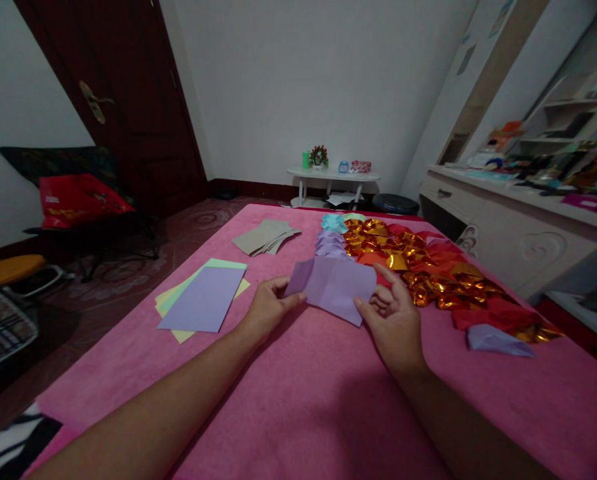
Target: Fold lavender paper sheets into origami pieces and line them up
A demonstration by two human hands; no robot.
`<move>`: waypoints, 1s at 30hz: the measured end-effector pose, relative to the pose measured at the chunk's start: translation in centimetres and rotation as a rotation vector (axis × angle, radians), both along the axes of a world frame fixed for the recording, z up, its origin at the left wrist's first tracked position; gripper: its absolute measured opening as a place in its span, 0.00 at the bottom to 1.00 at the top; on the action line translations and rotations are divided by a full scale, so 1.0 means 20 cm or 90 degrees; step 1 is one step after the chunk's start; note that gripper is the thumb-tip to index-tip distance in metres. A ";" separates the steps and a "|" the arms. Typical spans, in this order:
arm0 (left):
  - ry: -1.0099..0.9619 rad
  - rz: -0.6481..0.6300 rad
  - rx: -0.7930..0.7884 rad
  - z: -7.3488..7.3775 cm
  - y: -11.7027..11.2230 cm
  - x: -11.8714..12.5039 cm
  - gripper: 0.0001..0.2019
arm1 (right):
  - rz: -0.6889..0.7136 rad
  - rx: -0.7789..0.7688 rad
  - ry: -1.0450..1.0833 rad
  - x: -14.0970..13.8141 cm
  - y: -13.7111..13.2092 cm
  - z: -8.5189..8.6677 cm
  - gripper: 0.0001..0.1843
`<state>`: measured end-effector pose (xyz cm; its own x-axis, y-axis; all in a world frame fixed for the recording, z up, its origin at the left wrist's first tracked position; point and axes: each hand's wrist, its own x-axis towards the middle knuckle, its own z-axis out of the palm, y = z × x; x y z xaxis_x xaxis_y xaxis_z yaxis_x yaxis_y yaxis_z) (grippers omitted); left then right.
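Observation:
A creased sheet of purple paper (331, 287) is held above the pink tabletop between both hands. My left hand (273, 303) pinches its left end, thumb on top. At the right end, my right hand (392, 313) grips it between thumb and index finger, the other fingers curled. Left of my hands lies a stack of coloured paper (205, 300), purple on top with green and yellow beneath. Beyond it rest fanned-out grey-brown sheets (265, 237). A folded purple paper piece (498, 340) lies to the right of my right hand.
Rows of shiny gold and red folded paper (423, 267) cover the table's right side, with purple folded pieces (331, 245) and light blue ones (333, 223) alongside. The pink-covered table (298, 413) stands near a cluttered dresser (518, 213). A chair with a red bag (83, 200) is at left.

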<state>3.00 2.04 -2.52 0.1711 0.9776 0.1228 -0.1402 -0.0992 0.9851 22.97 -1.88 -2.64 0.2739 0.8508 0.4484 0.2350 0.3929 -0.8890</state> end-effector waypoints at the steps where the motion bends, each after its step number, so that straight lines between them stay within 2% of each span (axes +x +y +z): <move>1: -0.007 0.006 0.009 0.00 0.00 0.00 0.05 | 0.000 0.012 -0.012 0.01 0.00 0.00 0.24; 3: -0.019 0.024 0.035 -0.01 0.00 -0.01 0.04 | 0.019 0.061 -0.046 0.03 0.00 0.00 0.08; 4: -0.021 0.032 0.047 -0.01 0.01 -0.01 0.03 | 0.033 0.088 -0.059 0.04 0.00 -0.01 0.04; 7: -0.023 0.038 0.066 -0.01 0.01 -0.01 0.04 | 0.050 0.145 -0.080 0.06 0.01 -0.02 0.06; 17: -0.050 0.045 0.047 -0.03 0.02 -0.01 0.05 | 0.016 0.154 -0.117 0.05 0.02 -0.02 0.04; 18: -0.059 0.048 0.029 -0.03 0.02 -0.01 0.07 | 0.011 0.156 -0.130 0.05 0.02 -0.01 0.04; 22: -0.115 0.069 -0.037 -0.01 0.02 0.00 0.28 | 0.018 0.189 -0.221 0.03 0.00 -0.01 0.09; 24: -0.129 0.041 -0.056 0.00 0.01 0.01 0.31 | 0.020 0.199 -0.267 0.02 -0.02 0.00 0.09; 28: -0.136 -0.079 -0.053 0.00 0.00 0.01 0.26 | 0.027 0.209 -0.331 0.00 -0.04 -0.01 0.09; 30: -0.169 -0.095 -0.059 0.00 -0.01 0.00 0.26 | 0.033 0.231 -0.371 0.00 -0.05 -0.01 0.12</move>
